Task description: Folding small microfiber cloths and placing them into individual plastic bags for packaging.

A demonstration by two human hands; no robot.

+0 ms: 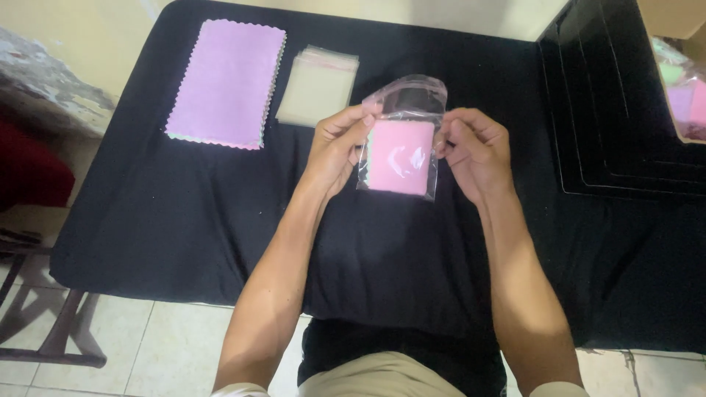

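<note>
A small clear plastic bag [401, 140] with a folded pink cloth [399, 156] inside hangs above the black-covered table [184, 213]. My left hand [338, 143] pinches the bag's upper left edge. My right hand [474, 151] pinches its upper right edge. The bag's top flap stands up, arched between both hands.
A stack of pink cloths with zigzag edges [226, 82] lies at the far left of the table. Beside it sits a pile of clear plastic bags [318, 87]. A black tray [621, 103] stands at the right, with a box of packed bags [684, 88] behind it.
</note>
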